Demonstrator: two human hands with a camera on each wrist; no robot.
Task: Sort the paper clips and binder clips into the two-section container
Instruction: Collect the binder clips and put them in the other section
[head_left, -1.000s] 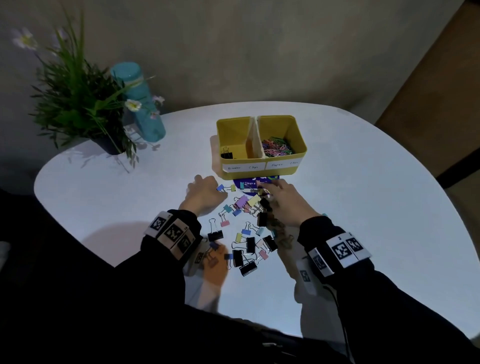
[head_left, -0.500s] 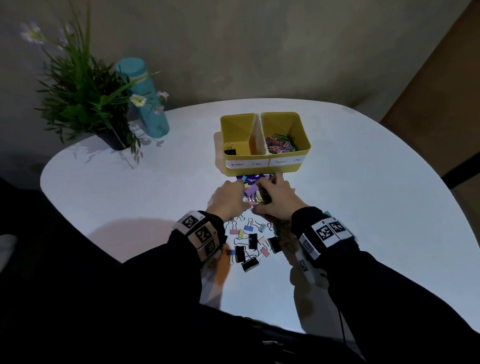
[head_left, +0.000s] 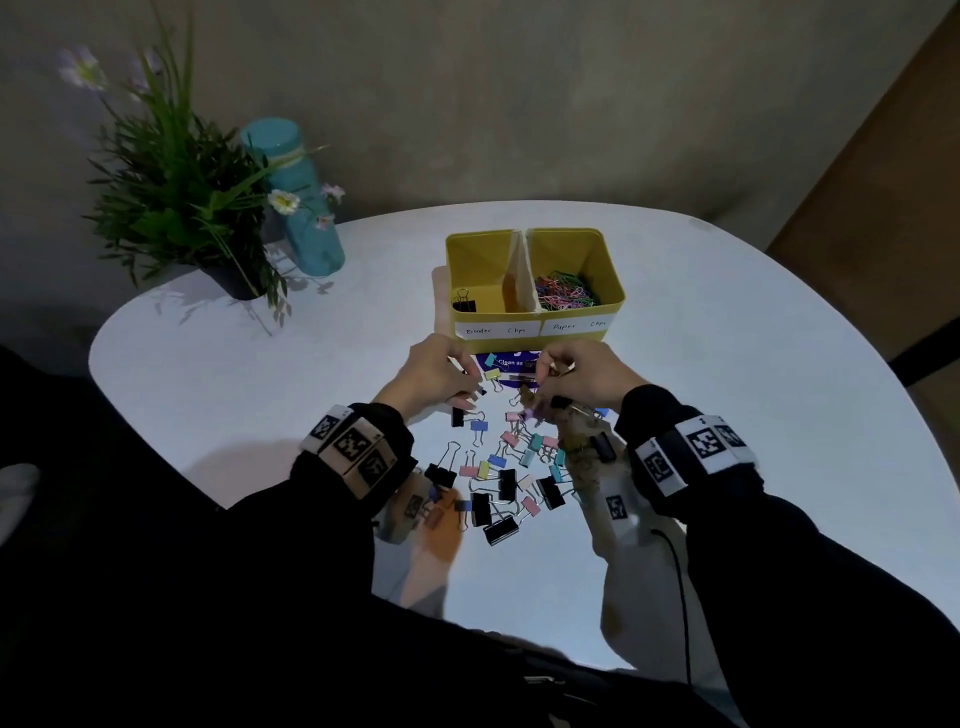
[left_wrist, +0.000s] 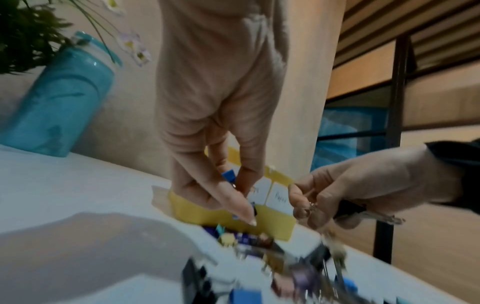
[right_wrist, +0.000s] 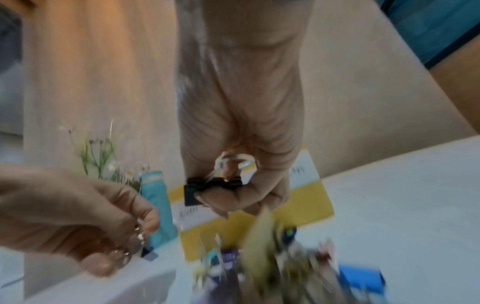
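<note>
The yellow two-section container (head_left: 613, 306) stands mid-table, with one black binder clip (head_left: 464, 304) in its left section and coloured paper clips (head_left: 563, 295) in its right. Just in front of it, my left hand (head_left: 467, 384) pinches a small blue binder clip (left_wrist: 229, 176) between thumb and fingers. My right hand (head_left: 550, 369) grips a black binder clip (right_wrist: 211, 188), its wire handles against the palm. Several black and pastel binder clips (head_left: 498, 467) lie scattered on the white table (head_left: 753, 389) between my wrists.
A purple printed card (head_left: 511, 364) lies flat against the container's front. A potted plant (head_left: 176, 197) and a teal bottle (head_left: 296, 202) stand at the table's back left. The table's right edge curves near a brown floor.
Both hands left the clip pile, came together at the container's front, then drew apart, each now holding a binder clip.
</note>
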